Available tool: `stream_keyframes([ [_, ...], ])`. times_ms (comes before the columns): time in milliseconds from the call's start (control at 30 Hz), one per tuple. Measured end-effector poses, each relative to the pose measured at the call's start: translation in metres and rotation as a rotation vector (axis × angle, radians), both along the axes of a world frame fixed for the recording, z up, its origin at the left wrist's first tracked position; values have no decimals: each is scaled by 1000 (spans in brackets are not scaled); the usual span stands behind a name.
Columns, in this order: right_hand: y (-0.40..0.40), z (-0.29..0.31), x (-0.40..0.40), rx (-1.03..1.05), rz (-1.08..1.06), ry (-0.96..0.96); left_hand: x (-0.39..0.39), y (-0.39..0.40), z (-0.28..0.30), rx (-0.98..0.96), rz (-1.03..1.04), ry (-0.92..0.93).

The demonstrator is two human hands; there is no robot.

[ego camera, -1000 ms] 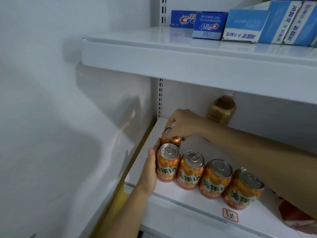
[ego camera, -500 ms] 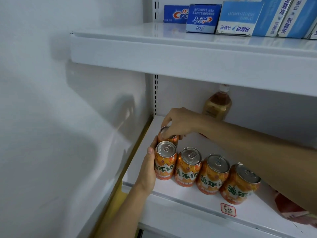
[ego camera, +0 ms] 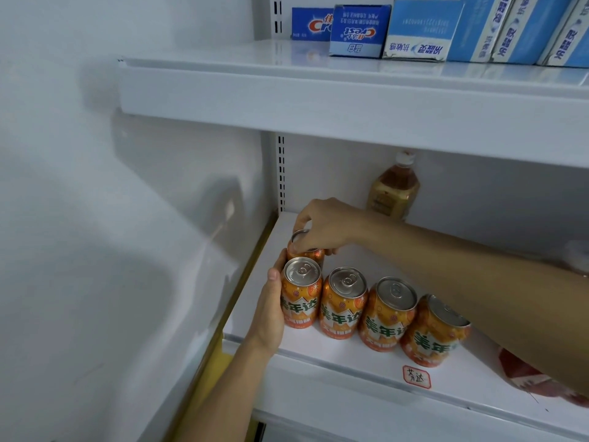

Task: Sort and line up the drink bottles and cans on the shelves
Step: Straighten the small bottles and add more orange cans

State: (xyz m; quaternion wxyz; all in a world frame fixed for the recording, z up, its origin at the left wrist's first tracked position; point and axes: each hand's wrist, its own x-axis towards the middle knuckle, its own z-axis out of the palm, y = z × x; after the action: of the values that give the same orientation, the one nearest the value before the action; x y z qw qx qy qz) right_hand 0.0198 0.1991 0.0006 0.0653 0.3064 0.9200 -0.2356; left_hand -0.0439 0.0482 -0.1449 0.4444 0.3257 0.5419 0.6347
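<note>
Nearest to you, the front lip of the lower shelf [ego camera: 350,374] carries a small red-bordered label [ego camera: 417,377] with handwriting on it, and at the far right edge a red packet [ego camera: 522,374] lies partly hidden under your right forearm. Just behind the lip stands a row of four orange cans [ego camera: 366,307], upright or nearly so, shoulder to shoulder, silver tops up; the rightmost can [ego camera: 435,333] leans a little to the right. Your left hand [ego camera: 271,311] comes up from below and lies flat against the left side of the leftmost can [ego camera: 300,295], fingers straight and the thumb resting by its rim, so this hand presses rather than wraps. Directly behind that can sits a fifth orange can [ego camera: 306,250], close to the shelf's left edge and touching or almost touching the front one; you cannot see its base. Your right hand [ego camera: 328,224] reaches across from the right, above the row, and grips this rear can from the top, fingers curled down round its rim. Farther back, against the rear wall, an amber drink bottle [ego camera: 393,186] with a pale cap stands alone, well apart from the cans. Above it all, the upper shelf [ego camera: 287,100] holds blue toothpaste boxes [ego camera: 414,30] in a line.
</note>
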Motion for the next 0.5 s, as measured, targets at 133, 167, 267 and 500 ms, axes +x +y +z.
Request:
stream_keyframes([
  [133, -3, 1, 1, 13, -2, -6, -1, 0, -1, 4, 18, 5],
  [167, -3, 1, 2, 28, 4, -11, -1, -1, 0, 7, 20, 15],
  [267, -2, 4, 8, 31, -26, 6, -2, -3, 0, 31, 45, 6],
  [500, -8, 35, 47, 117, 10, 168, -18, -19, 44, 41, 175, 284],
])
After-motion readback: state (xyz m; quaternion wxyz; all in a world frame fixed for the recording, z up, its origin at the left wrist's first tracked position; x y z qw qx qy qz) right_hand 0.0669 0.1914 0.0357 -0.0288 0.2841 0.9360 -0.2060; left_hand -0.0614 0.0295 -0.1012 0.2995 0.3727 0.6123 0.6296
